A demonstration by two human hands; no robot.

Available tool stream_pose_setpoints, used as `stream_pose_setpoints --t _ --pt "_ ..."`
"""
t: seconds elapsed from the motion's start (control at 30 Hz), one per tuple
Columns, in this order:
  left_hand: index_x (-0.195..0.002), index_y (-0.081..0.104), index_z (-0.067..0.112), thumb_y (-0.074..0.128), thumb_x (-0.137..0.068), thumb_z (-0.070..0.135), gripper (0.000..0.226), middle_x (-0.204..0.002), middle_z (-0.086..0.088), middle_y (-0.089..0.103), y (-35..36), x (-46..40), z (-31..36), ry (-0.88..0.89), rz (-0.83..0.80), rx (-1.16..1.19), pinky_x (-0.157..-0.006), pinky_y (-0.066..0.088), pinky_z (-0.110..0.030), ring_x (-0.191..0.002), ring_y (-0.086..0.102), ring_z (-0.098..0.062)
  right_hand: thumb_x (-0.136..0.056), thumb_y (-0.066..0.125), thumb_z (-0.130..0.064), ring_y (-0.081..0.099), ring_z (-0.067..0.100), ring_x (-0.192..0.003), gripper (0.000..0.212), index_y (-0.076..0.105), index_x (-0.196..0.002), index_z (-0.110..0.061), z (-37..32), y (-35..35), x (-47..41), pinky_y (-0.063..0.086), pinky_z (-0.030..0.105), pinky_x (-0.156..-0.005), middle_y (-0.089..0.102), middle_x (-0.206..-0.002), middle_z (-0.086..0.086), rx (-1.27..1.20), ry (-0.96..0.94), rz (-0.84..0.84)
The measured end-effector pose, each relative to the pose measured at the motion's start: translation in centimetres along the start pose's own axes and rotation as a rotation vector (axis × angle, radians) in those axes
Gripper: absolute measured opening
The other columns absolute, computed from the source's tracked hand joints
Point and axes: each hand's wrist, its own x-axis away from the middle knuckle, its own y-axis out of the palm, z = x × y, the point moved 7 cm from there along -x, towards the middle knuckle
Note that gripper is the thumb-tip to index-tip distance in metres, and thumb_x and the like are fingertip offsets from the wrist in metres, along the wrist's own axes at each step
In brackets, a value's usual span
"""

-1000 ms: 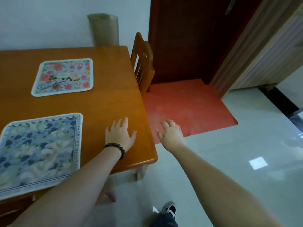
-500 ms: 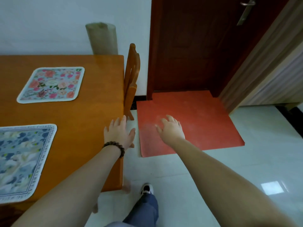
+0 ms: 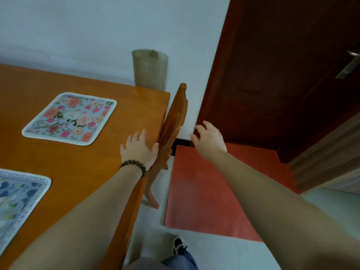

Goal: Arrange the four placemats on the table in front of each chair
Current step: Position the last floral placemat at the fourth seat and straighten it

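Head view: the left hand (image 3: 138,151), fingers spread and holding nothing, hovers over the orange wooden table (image 3: 81,164) edge beside the wooden chair back (image 3: 173,121); the right hand (image 3: 209,139) is open and empty over the red floor mat (image 3: 214,193). A pink floral placemat (image 3: 71,118) and a blue floral placemat (image 3: 17,199) lie flat on the table

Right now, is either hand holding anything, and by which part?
Nothing is held. The left hand is open over the orange wooden table; the right hand hangs open, empty.
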Motion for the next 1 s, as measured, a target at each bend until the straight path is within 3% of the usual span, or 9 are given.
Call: stream_pose_setpoints --t 0.33,0.67,1.0 --pt "-0.151 0.015 0.024 0.032 -0.091 0.06 0.071 -0.156 -0.004 0.022 -3.2 -11.3 -1.9 -0.209 0.074 0.053 -0.113 0.019 -0.052 -0.143 0.017 -0.026 -0.098 0.04 -0.042 0.03 0.028 -0.137 0.049 0.045 -0.137 -0.014 -7.0 0.4 -16.8 0.026 0.044 -0.113 0.038 -0.146 0.014 0.065 -0.31 -0.065" --pt "-0.15 0.018 0.022 0.034 -0.093 0.057 0.069 -0.155 -0.006 0.023 -3.1 -10.7 -11.8 -0.666 0.114 0.054 -0.114 0.018 -0.051 -0.143 0.018 -0.025 -0.098 0.041 -0.037 0.031 0.03 -0.136 0.045 0.047 -0.135 -0.011 -17.5 8.4 -24.1 0.027 0.05 -0.11 0.041 -0.143 0.016 0.07 -0.69 -0.264" --pt "-0.151 0.015 0.025 0.038 -0.092 0.056 0.071 -0.157 -0.008 0.018 0.2 -10.6 -15.3 -1.191 0.17 0.193 -0.115 0.016 -0.051 -0.144 0.014 -0.028 -0.096 0.042 -0.041 0.039 0.03 -0.127 0.046 0.046 -0.135 -0.016 -24.9 18.4 -32.1 0.035 0.046 -0.106 0.045 -0.137 0.013 0.133 -1.009 -0.528"
